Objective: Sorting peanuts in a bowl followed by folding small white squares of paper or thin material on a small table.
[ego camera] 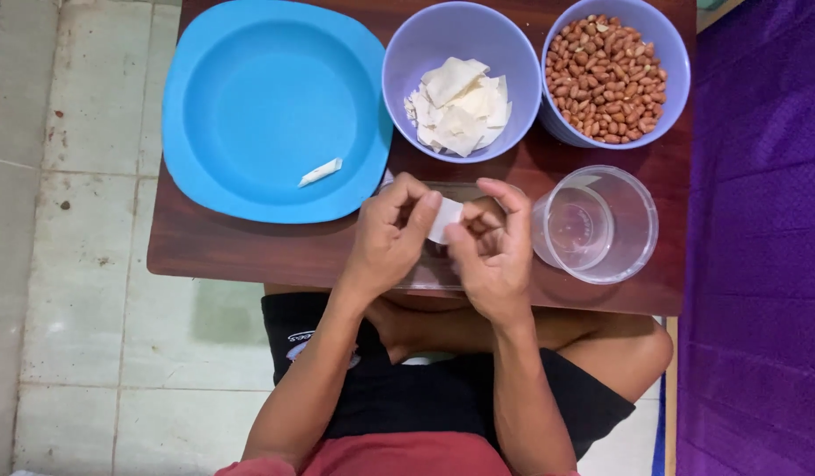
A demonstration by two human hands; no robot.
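Observation:
My left hand and my right hand meet over the near edge of a small dark wooden table. Together they pinch a small white dough wrapper between the fingertips. Under the hands lies a clear flat lid or tray, mostly hidden. A purple bowl behind the hands holds several white wrappers. A second purple bowl to its right is full of peanuts. One rolled white wrapper lies on a large blue plate.
A clear plastic cup lies right of my right hand. Purple cloth covers the floor on the right, pale tiles on the left. My crossed legs sit under the table's near edge.

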